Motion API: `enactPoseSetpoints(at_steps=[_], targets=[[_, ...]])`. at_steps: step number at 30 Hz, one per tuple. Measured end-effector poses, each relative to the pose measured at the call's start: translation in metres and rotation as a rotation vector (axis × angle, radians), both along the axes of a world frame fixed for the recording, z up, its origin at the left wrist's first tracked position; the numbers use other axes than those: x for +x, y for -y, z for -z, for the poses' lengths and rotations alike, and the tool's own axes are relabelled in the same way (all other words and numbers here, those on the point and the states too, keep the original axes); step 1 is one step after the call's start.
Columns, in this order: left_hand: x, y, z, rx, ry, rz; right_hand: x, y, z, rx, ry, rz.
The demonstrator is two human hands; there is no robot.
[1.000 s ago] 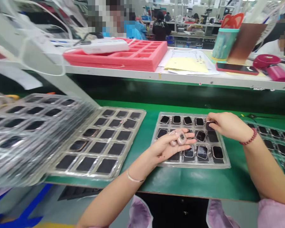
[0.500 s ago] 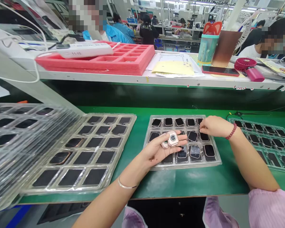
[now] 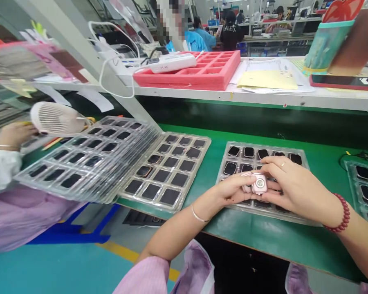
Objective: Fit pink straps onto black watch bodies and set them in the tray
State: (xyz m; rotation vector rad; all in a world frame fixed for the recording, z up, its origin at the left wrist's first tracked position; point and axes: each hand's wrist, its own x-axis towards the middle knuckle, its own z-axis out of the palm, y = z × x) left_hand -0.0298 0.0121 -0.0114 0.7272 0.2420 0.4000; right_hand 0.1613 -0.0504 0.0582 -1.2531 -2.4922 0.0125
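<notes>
My left hand (image 3: 237, 188) is closed around smartwatch bodies, held over the middle tray. A pale pink smartwatch (image 3: 259, 183) shows its back with the round sensor upward, and part of another (image 3: 247, 188) lies beside it under my thumb. From the other side my right hand (image 3: 286, 183) reaches over, its fingertips above and below the front smartwatch, gripping its edge. Below both hands is a clear plastic tray (image 3: 308, 163) with black-screened smartwatches in its pockets; my hands cover much of it.
Left of it lies another clear tray (image 3: 188, 179) with dark pockets and a few watches, beside a tall stack of trays (image 3: 88, 163). A further tray (image 3: 352, 175) sits at the right. A co-worker's hand (image 3: 16, 134) is near a white fan (image 3: 57, 118). Above runs a shelf (image 3: 214, 93) with pink foam (image 3: 184, 81).
The view has swung left, showing the co-worker and fan. My right hand has left the tray's right pockets and come to the smartwatches in my left hand.
</notes>
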Motion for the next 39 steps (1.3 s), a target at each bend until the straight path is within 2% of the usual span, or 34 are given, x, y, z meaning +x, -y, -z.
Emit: enactPoseSetpoints(at_steps=[4, 8, 18, 23, 28, 34, 37, 39], targets=[[-0.001, 0.002, 0.000, 0.001, -0.014, 0.019, 0.003, -0.003, 0.003, 0.010, -0.018, -0.015], [-0.001, 0.000, -0.007, 0.011, 0.058, 0.062, 0.003, 0.000, -0.001, 0.036, -0.018, -0.024], [-0.003, -0.005, -0.003, 0.056, 0.096, 0.018, 0.003, 0.005, -0.004, 0.045, -0.024, -0.017], [-0.002, -0.003, -0.005, 0.054, 0.086, 0.006, -0.001, 0.004, -0.002, 0.063, -0.046, -0.021], [0.001, -0.002, -0.005, -0.009, 0.002, -0.160, -0.003, -0.008, 0.009, 0.126, -0.033, -0.086], [0.004, -0.005, -0.007, -0.049, -0.192, -0.380, -0.005, -0.019, 0.032, 0.158, -0.137, 0.029], [0.003, -0.010, -0.014, -0.038, -0.235, -0.579, -0.014, -0.014, 0.040, 0.061, -0.218, 0.039], [0.000, -0.014, -0.017, -0.054, -0.191, -0.647, -0.023, -0.009, 0.046, -0.060, -0.267, 0.018]])
